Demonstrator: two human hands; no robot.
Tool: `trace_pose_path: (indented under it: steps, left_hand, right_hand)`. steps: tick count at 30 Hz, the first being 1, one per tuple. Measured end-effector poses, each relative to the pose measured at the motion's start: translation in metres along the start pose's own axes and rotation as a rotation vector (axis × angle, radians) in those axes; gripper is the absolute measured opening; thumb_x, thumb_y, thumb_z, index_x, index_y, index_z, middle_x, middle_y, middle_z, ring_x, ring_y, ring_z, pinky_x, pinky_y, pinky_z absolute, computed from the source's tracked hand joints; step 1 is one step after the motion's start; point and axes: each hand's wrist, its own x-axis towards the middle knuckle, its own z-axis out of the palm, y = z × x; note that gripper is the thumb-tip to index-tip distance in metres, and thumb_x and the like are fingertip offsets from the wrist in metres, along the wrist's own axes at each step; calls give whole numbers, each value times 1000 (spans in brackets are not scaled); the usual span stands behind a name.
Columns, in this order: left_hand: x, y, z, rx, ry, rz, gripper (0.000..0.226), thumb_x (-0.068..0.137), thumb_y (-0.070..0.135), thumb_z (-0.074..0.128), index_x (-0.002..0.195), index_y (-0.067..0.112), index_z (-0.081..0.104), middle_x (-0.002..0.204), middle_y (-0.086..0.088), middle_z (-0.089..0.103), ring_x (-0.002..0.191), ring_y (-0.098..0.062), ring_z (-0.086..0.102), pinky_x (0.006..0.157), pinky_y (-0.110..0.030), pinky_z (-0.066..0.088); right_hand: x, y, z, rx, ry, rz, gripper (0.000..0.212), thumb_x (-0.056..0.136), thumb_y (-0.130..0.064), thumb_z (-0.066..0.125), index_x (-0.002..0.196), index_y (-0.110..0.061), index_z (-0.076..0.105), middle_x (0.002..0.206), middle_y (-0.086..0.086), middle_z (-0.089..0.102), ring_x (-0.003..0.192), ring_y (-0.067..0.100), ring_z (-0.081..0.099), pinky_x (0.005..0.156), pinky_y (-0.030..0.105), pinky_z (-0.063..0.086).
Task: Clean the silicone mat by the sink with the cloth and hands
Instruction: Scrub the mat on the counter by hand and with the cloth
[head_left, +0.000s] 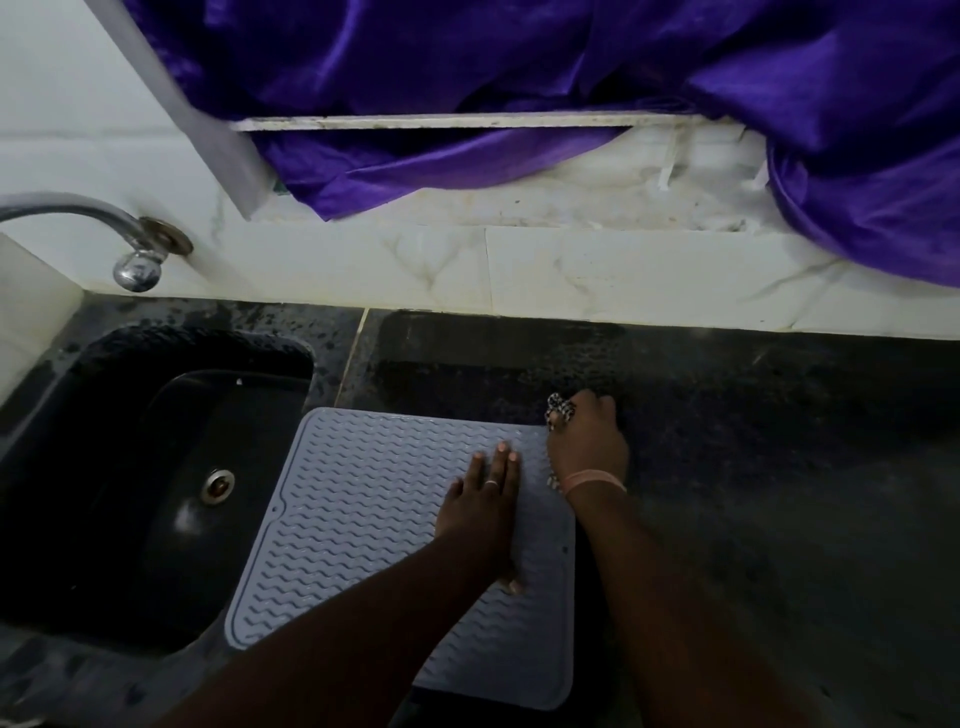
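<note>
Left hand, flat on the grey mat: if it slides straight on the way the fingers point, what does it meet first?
The left hand points away from the person across the grey ribbed silicone mat. It would likely cross the mat's far edge onto the dark stone counter, then reach the white tiled wall. Nothing visible blocks that line.

The sink (156, 467) sits at the left of the countertop (753, 467). The tap (130, 244) is mounted on the wall behind it. The silicone mat (363, 519) lies just right of the sink, its left edge overhanging the basin. The left hand (480, 514) rests on the mat. The right hand (587, 441) holds the cloth (560, 408) at the mat's far right corner. A curtain (519, 78) hangs behind.
</note>
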Motion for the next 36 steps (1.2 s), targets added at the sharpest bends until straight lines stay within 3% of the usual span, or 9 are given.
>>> trace_pose_path:
  steps: [3,6,11,14,18,21,25,29,36]
  left_hand:
    - [0,-8,1,-20,17,46,157,54,49,93,155,16,-22,162,-3,-29,151,-31,-19,124,-49,9]
    - [-1,-22,5,-136,95,62,137,66,53,85,159,19,-9,166,-2,-17,153,-28,-10,124,-46,15]
    - [-8,-92,5,-303,373,-260,87,89,48,64,158,20,17,166,-3,13,151,-26,15,120,-46,28]
    - [-10,-144,-4,-386,308,-451,108,80,57,71,159,17,10,167,-5,8,151,-31,13,119,-51,28]
    - [-16,-199,-18,-396,214,-489,128,71,61,79,159,14,-1,167,-8,-2,151,-39,6,117,-56,23]
    - [-20,-227,-21,-388,158,-469,127,70,58,81,159,18,1,167,-5,-4,151,-39,7,115,-57,25]
    - [-24,-240,-6,-468,198,-481,122,71,59,79,159,25,2,168,0,-2,152,-38,9,115,-57,25]
    - [-24,-245,7,-463,169,-525,107,82,61,67,158,33,-2,167,-1,-12,152,-38,1,117,-60,20]
    - [-8,-232,-15,-595,36,-742,90,91,62,51,155,45,-9,166,2,-20,150,-43,-3,109,-76,11]
  right_hand:
    - [-21,-8,1,127,138,-23,25,90,-21,62,110,-11,51,120,13,41,78,42,58,61,39,48]
    - [-34,-16,4,211,67,-108,24,91,-22,63,113,-17,54,118,8,38,80,40,59,69,41,50]
    - [-41,-41,22,229,-121,-207,26,90,-18,64,116,-19,61,118,6,43,92,32,62,87,38,51]
    - [-42,-73,41,196,-252,-300,24,90,-19,62,114,-17,65,113,9,54,100,29,60,93,37,49]
    - [-46,-134,76,93,-349,-475,19,90,-18,57,107,-12,64,109,13,53,95,34,58,85,41,50]
    - [-49,-184,104,0,-390,-553,19,95,-17,53,110,-11,63,120,14,44,94,38,58,88,41,50]
    - [-51,-235,143,-87,-397,-678,34,99,-13,49,131,-9,57,136,18,41,118,38,50,101,38,42]
    - [-55,-249,163,-295,-377,-879,27,95,-7,47,117,-5,63,126,17,50,107,38,58,87,45,51]
    - [-52,-247,157,-487,-365,-910,36,103,-19,38,134,-5,52,144,18,38,117,39,52,86,48,51]
